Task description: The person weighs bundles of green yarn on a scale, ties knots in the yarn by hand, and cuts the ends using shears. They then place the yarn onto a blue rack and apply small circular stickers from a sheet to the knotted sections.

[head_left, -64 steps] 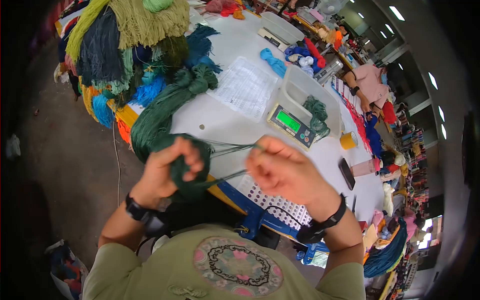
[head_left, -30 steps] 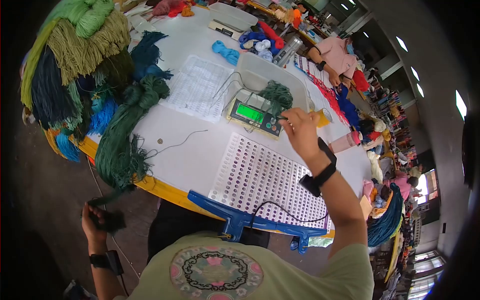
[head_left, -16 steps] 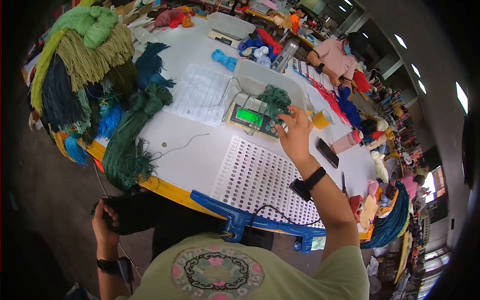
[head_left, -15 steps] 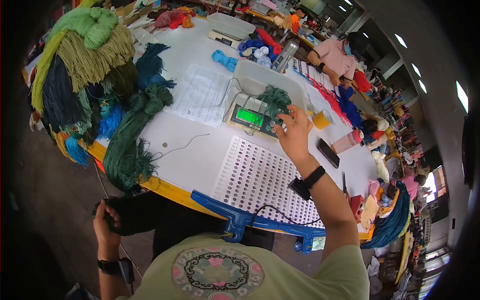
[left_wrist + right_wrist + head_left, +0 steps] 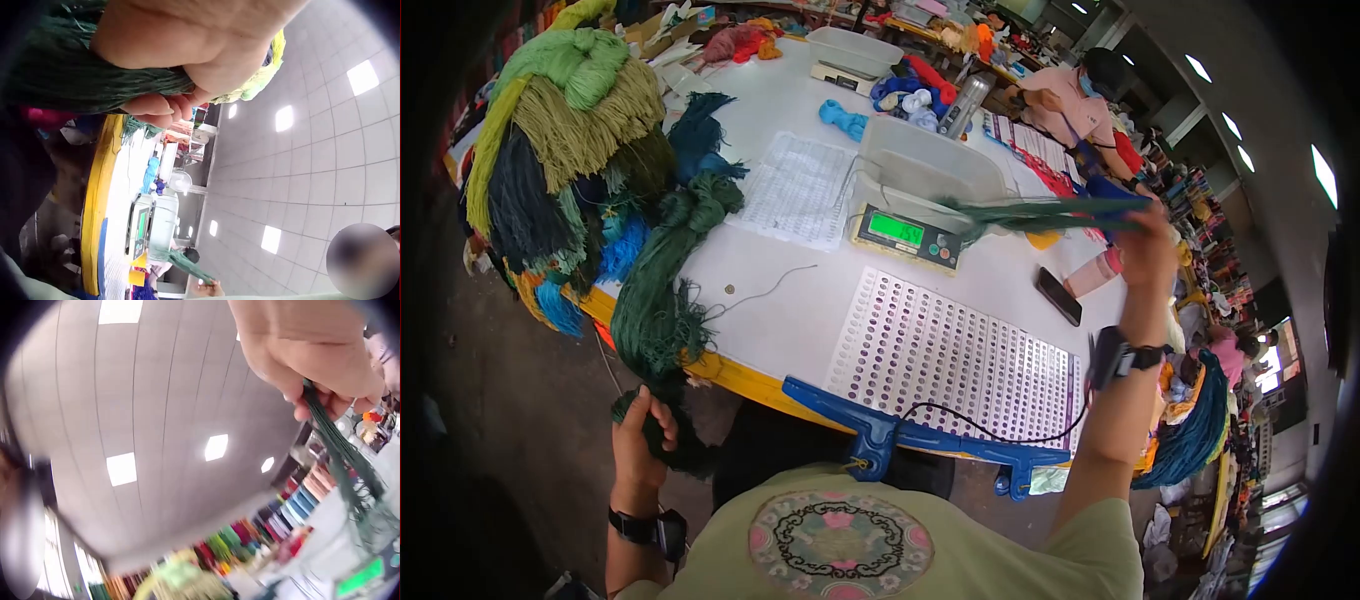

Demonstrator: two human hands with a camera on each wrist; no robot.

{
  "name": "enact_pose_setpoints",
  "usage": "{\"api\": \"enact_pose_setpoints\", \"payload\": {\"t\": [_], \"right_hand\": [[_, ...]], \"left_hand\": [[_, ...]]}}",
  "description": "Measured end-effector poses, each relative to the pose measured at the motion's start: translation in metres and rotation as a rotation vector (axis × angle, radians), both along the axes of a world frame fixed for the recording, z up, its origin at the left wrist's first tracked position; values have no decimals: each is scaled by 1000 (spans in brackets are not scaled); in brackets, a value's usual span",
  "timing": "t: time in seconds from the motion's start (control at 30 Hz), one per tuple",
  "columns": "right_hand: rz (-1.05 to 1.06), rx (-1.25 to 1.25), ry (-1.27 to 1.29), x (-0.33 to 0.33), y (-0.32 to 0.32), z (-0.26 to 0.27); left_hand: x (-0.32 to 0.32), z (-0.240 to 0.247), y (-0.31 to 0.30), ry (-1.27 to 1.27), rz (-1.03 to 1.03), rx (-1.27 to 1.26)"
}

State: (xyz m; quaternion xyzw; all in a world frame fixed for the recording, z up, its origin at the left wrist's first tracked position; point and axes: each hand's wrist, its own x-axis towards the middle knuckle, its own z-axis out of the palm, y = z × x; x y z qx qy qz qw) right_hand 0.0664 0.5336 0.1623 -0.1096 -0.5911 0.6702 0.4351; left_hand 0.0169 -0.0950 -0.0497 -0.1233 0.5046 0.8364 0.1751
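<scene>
Hands [image 5: 1148, 250] grip dark green yarn [image 5: 1040, 214], one bundle in each.

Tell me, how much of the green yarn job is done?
The scale is lit, so weighing looks set up. In hand now: the right hand holds up green strands by the clear tub, and the left hand grips dark green yarn. A big green skein lies over the table's edge, so there's probably plenty left. I can't tell exactly how much.
</scene>
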Motion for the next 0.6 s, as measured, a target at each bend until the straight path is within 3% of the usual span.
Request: {"api": "enact_pose_setpoints", "payload": {"t": [0.07, 0.1, 0.2, 0.3, 0.33, 0.43, 0.5, 0.6], "right_hand": [[-625, 243, 62, 42, 1, 37], [-627, 245, 62, 50, -13, 47], [-310, 678, -391, 42, -88, 51], [226, 517, -594, 16, -194, 17], [409, 413, -578, 10, -223, 6], [913, 140, -603, 4, -275, -13], [901, 60, -584, 5, -293, -27], [831, 218, -603, 2, -294, -58]], "left_hand": [[-2, 3, 2, 5, -38, 106], [-4, 12, 8, 41, -82, 216], [-15, 42, 46, 227, -255, 467], [-22, 83, 102, 392, -559, 386], [-17, 96, 122, 312, -540, 309], [-18, 104, 163, 382, -742, 392], [-10, 102, 173, 284, -604, 469], [-9, 94, 169, 226, -469, 463]]}}
